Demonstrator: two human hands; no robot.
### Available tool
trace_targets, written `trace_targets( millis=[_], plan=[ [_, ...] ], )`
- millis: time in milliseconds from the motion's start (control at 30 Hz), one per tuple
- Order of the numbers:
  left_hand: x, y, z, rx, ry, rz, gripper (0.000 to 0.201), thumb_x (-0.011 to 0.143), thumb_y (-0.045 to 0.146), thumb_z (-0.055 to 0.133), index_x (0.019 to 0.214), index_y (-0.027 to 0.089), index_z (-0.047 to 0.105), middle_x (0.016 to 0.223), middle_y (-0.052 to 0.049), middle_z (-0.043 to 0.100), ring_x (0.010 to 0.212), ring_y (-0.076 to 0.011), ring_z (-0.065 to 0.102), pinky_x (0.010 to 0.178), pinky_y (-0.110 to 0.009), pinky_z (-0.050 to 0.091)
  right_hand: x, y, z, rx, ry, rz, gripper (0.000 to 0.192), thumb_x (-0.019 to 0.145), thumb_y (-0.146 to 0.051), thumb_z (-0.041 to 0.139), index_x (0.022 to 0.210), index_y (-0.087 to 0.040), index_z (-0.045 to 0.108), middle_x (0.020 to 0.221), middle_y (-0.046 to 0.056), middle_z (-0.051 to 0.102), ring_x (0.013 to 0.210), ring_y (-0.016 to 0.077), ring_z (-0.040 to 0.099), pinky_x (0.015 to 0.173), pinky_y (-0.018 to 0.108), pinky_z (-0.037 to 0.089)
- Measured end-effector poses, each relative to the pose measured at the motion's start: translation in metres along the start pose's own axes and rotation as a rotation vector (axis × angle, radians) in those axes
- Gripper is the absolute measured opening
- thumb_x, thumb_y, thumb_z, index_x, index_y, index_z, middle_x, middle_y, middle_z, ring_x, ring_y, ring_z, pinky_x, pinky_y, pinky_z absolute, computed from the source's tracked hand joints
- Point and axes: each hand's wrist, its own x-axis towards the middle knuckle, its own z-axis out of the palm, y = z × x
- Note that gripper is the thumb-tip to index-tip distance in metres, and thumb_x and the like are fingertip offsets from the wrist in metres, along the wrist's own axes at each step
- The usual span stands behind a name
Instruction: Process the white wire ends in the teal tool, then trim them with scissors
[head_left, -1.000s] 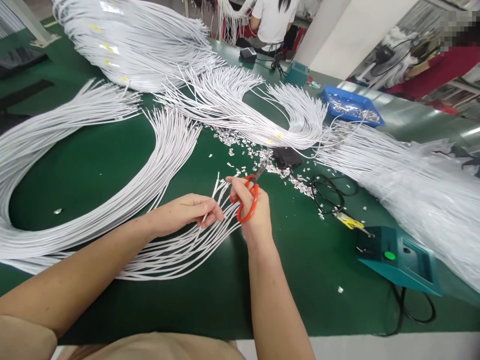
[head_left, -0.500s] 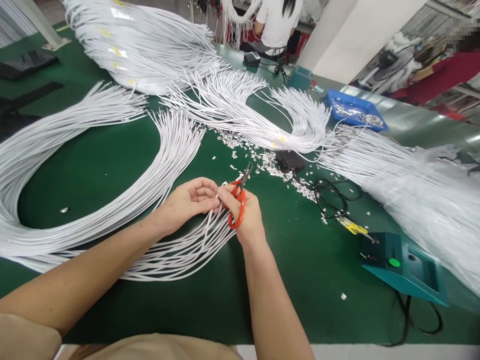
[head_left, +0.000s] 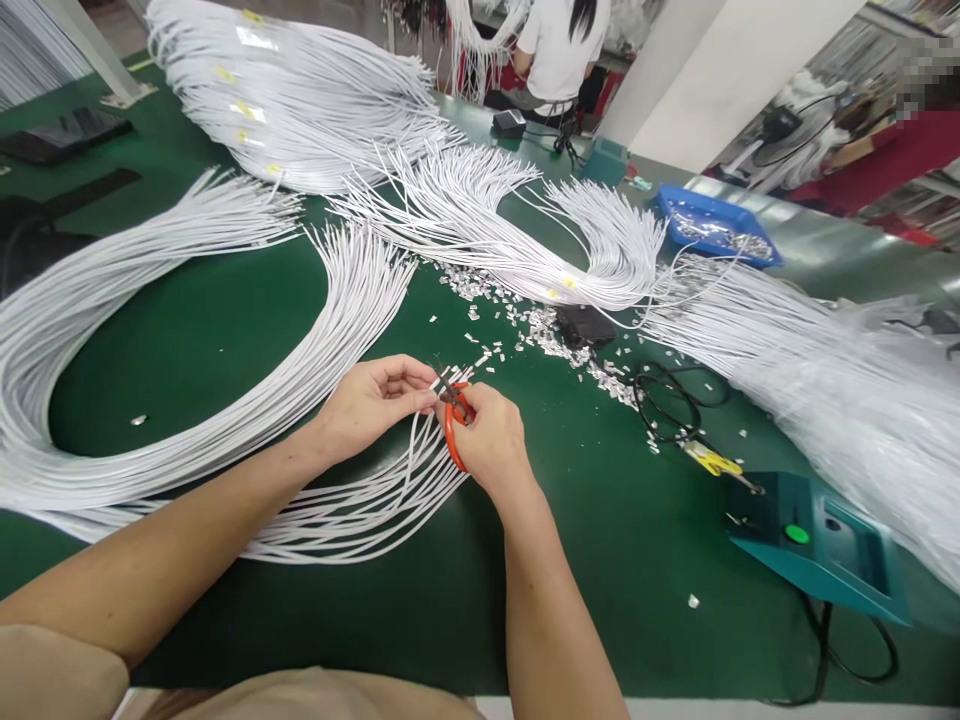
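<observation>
My left hand (head_left: 375, 402) pinches the end of a thin white cable (head_left: 414, 450) from a small bundle of white cables (head_left: 352, 515) lying on the green table (head_left: 420, 600). My right hand (head_left: 487, 440) grips red-handled scissors (head_left: 452, 420), whose dark blades point up and left and meet the cable end right at my left fingertips. The two hands touch each other above the bundle's loose ends. Small white offcuts (head_left: 540, 335) lie scattered just beyond the hands.
Large looped bundles of white cables (head_left: 172, 300) cover the left and far table, more in plastic (head_left: 840, 390) at right. A teal box with a green button (head_left: 817, 545), a black cord (head_left: 667, 395), a yellow-handled tool (head_left: 712, 462) and a blue tray (head_left: 712, 225) sit right. Other people work at the back.
My right hand swung the scissors from pointing up-right to pointing left, bringing the blades onto the cable end. My left hand rose slightly and closed in against the right.
</observation>
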Motion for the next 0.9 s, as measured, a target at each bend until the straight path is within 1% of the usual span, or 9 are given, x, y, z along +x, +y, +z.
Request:
trace_targets(
  millis=[67,233,333,400,567,633,733,900],
  plan=[
    [0.0005,-0.0024,-0.0007,0.037,0.009,0.025,0.021,0.074,0.028,0.072,0.090,0.016,0.065,0.084,-0.002,0.069,0.076,-0.0136,0.065,0.077,-0.028,0.053,-0.0006,-0.0009,0.0001,-0.041,0.008,-0.007,0.027,0.080,-0.034,0.054,0.059,-0.019,0.047,0.067,-0.002,0.052,0.060,0.0112,0.042,0.055,0.024,0.026],
    [0.0013,-0.0071,-0.0014,0.156,0.044,0.109,0.023,0.076,0.032,0.069,0.093,0.017,0.065,0.089,-0.004,0.068,0.081,-0.0154,0.063,0.077,-0.029,0.051,-0.0009,-0.0028,-0.0014,-0.115,0.003,-0.003,0.019,0.081,-0.030,0.053,0.066,-0.020,0.057,0.067,0.000,0.053,0.062,0.0126,0.044,0.058,0.025,0.026],
    [0.0017,-0.0068,-0.0013,0.176,0.062,0.099,0.025,0.075,0.034,0.071,0.093,0.017,0.066,0.089,-0.004,0.068,0.081,-0.0158,0.063,0.077,-0.030,0.051,-0.0006,-0.0028,-0.0009,-0.140,0.006,0.007,0.019,0.082,-0.030,0.053,0.068,-0.020,0.059,0.067,0.000,0.054,0.063,0.0132,0.045,0.058,0.026,0.026],
    [0.0021,-0.0047,-0.0015,0.155,0.070,0.066,0.026,0.074,0.034,0.071,0.093,0.017,0.067,0.088,-0.004,0.069,0.081,-0.0157,0.064,0.079,-0.030,0.051,-0.0004,-0.0022,-0.0003,-0.146,0.014,0.005,0.019,0.083,-0.031,0.054,0.068,-0.020,0.059,0.068,0.000,0.055,0.064,0.0132,0.046,0.058,0.025,0.026],
    [0.0024,0.0015,-0.0040,0.081,0.024,-0.020,0.025,0.077,0.035,0.067,0.091,0.015,0.069,0.084,-0.004,0.070,0.075,-0.0143,0.064,0.078,-0.029,0.051,-0.0006,-0.0013,0.0003,-0.150,0.028,-0.023,0.021,0.083,-0.032,0.054,0.066,-0.020,0.057,0.070,0.000,0.057,0.064,0.0125,0.046,0.058,0.025,0.027],
    [0.0020,0.0021,-0.0052,0.100,0.026,-0.012,0.024,0.076,0.036,0.069,0.087,0.015,0.069,0.085,-0.004,0.070,0.078,-0.0151,0.064,0.078,-0.028,0.051,-0.0011,-0.0016,0.0001,-0.163,0.031,-0.030,0.020,0.083,-0.032,0.054,0.067,-0.020,0.059,0.069,0.000,0.057,0.064,0.0127,0.046,0.058,0.025,0.027],
    [0.0010,0.0009,-0.0061,0.151,0.065,0.032,0.022,0.074,0.036,0.070,0.084,0.016,0.069,0.089,-0.005,0.070,0.083,-0.0172,0.064,0.080,-0.029,0.050,-0.0017,-0.0025,-0.0001,-0.197,0.037,-0.040,0.018,0.083,-0.030,0.055,0.070,-0.020,0.062,0.068,0.000,0.057,0.065,0.0137,0.047,0.058,0.026,0.027],
    [0.0003,-0.0021,-0.0048,0.217,0.113,0.086,0.023,0.075,0.037,0.069,0.084,0.016,0.068,0.088,-0.006,0.070,0.082,-0.0187,0.064,0.078,-0.032,0.051,-0.0013,-0.0029,-0.0006,-0.252,0.013,-0.037,0.019,0.085,-0.030,0.053,0.071,-0.019,0.063,0.069,0.002,0.057,0.067,0.0146,0.049,0.059,0.026,0.028]
  ],
)
